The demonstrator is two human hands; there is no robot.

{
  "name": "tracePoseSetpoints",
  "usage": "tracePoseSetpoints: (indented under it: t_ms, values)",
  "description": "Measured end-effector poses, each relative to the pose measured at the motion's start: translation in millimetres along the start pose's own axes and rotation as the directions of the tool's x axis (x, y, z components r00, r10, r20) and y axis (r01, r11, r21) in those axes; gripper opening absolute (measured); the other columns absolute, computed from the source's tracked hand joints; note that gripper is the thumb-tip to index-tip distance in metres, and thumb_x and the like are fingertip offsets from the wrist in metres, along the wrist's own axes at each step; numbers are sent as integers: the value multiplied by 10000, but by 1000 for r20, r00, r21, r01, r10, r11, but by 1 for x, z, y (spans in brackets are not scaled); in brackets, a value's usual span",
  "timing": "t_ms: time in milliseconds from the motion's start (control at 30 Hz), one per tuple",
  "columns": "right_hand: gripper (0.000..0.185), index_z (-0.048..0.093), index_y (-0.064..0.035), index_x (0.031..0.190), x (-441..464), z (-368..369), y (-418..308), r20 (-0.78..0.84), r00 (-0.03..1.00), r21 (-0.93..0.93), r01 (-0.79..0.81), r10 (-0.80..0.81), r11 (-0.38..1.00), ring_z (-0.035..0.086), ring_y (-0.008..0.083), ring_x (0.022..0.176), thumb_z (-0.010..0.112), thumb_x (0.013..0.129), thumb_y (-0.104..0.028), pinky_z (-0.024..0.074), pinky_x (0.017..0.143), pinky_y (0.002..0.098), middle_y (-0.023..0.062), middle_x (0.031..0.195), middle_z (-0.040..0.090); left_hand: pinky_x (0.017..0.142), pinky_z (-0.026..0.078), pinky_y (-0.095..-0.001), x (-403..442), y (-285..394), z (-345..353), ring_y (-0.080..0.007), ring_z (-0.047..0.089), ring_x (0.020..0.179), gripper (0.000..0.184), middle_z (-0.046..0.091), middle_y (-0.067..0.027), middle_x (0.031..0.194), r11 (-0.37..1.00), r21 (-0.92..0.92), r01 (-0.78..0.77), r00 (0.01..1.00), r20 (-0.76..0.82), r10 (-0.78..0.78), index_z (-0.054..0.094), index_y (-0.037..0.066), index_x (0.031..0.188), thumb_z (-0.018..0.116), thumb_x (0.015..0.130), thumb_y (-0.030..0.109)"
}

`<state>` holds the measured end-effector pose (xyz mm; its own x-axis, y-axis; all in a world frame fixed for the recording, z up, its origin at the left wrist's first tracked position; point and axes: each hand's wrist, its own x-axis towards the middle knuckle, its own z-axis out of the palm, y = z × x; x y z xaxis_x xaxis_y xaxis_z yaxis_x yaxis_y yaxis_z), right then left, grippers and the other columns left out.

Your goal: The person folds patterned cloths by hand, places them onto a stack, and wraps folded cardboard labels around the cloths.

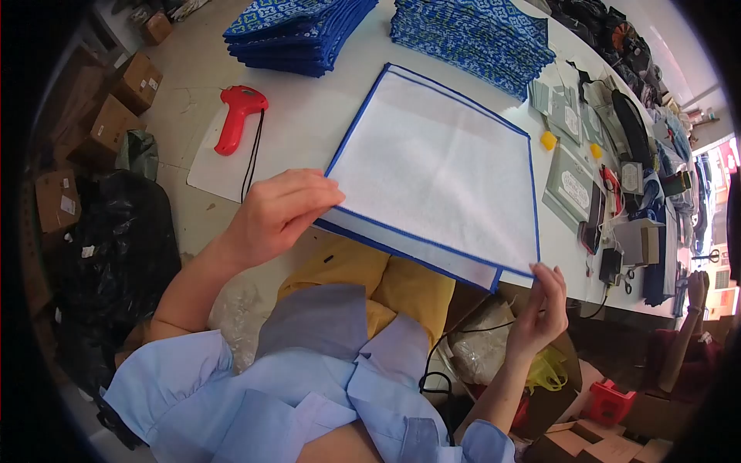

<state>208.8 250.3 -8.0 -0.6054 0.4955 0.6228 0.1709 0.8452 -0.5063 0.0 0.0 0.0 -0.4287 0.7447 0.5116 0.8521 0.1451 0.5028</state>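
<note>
A white fabric panel (440, 162) with blue edging lies over the near edge of the table, with a second blue-edged layer showing beneath it. My left hand (289, 208) pinches its near left corner, fingers closed. At the near right corner, my right hand (543, 307) grips the blue edge between thumb and fingers. Beyond the panel stand two stacks of blue patterned fabric, one at the left (297, 35) and one at the right (471, 46). A red glue gun (238, 117) with a black cord rests to the left.
Grey labelled packets (571, 181), yellow pieces (548, 140) and small scissors (628, 282) sit on the right of the white table (212, 166). Black bags (116, 255) and cardboard boxes (104, 127) stand at the left. Another person's arm (683, 339) shows at the far right.
</note>
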Motion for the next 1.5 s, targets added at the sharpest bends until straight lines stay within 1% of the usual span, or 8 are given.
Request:
tracePoseSetpoints:
  t_ms: [233, 300, 467, 533, 733, 1067, 1233, 1500]
  values:
    - [98, 587, 14, 802, -26, -11, 4, 127, 988, 5, -86, 84, 996, 582, 214, 747, 547, 725, 59, 441, 781, 345, 86, 733, 607, 675, 467, -290, -20, 6, -6, -245, 590, 768, 146, 607, -107, 800, 987, -41, 158, 984, 93, -154, 598, 6, 851, 589, 710, -30]
    - [81, 585, 20, 804, -20, -6, 12, 121, 935, 92, -345, 333, 934, 568, 151, 749, 561, 734, 52, 440, 739, 267, 79, 722, 605, 660, 461, -279, -17, 2, -1, -236, 591, 748, 136, 606, -109, 782, 964, -53, 259, 960, 123, -251, 595, -1, 852, 582, 719, -27]
    - [174, 591, 35, 892, 50, 44, 51, 157, 852, 373, -520, 500, 769, 520, 84, 761, 497, 857, -107, 412, 695, 207, 40, 807, 581, 659, 426, -254, 49, -36, 19, -148, 570, 740, 115, 598, -87, 773, 887, -147, 437, 899, 36, -436, 588, 20, 881, 522, 800, 69]
    - [151, 603, 0, 906, 82, 78, 82, 32, 947, 239, -318, 320, 917, 548, 135, 764, 508, 831, -90, 413, 710, 256, 87, 801, 607, 664, 428, -290, 82, -61, 36, -205, 575, 766, 125, 602, -95, 820, 927, 77, 368, 930, -49, -365, 585, 31, 872, 512, 795, 97]
    - [152, 580, -58, 898, 123, 132, 98, -47, 939, -261, -340, 340, 904, 585, 313, 786, 458, 808, -69, 448, 658, 367, 125, 869, 615, 713, 373, -364, 138, -100, 91, -216, 572, 788, 104, 588, -84, 756, 762, 578, 293, 954, -121, -275, 591, 83, 754, 488, 752, 67]
    - [198, 506, -111, 987, 112, 143, 92, -53, 956, -559, -269, 290, 784, 594, 315, 752, 434, 803, -95, 459, 606, 408, 92, 898, 576, 701, 354, -372, 136, -119, 109, -241, 564, 749, 44, 577, -95, 734, 744, 609, 273, 957, -253, -145, 550, 62, 755, 527, 724, 43]
    - [195, 497, -120, 1001, 112, 142, 94, -34, 954, -548, -268, 299, 793, 594, 316, 752, 429, 818, -115, 455, 603, 413, 91, 924, 577, 740, 427, -400, 150, -136, 95, -273, 585, 825, 203, 617, -141, 828, 772, 208, 600, 798, -93, -595, 579, 37, 871, 586, 749, 199]
    - [179, 500, -122, 994, 114, 142, 91, -26, 958, -554, -251, 286, 793, 593, 312, 763, 426, 830, -126, 452, 608, 413, 90, 934, 581, 696, 445, -428, 141, -124, 102, -311, 587, 803, 179, 611, -157, 781, 746, 432, 506, 858, -167, -485, 543, 14, 850, 568, 749, 159]
